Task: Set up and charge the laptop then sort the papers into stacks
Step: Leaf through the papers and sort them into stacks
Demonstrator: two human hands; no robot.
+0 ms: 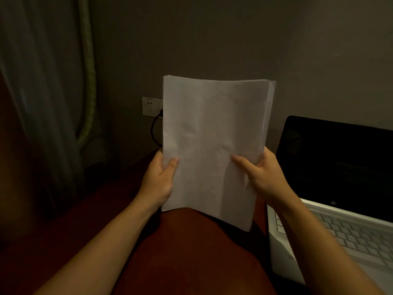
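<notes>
Between both hands, raised before the grey wall, stands a sheaf of plain white paper sheets (pixel 214 141), long axis upright, its lower edge near the dark red table (pixel 191 262). The left hand (pixel 158 179) and right hand (pixel 263 177) each pinch a side edge low down, thumbs on the front face, equally near. Just right sits an open white laptop (pixel 340 231) with a dark screen. Behind the sheaf, a black cable (pixel 154 128) reaches the white wall socket (pixel 150 106).

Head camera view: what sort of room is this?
Likely a dim bedroom or hotel room corner: a curtain on the left, a wall socket with a black cable, and an open laptop on a reddish table.
</notes>
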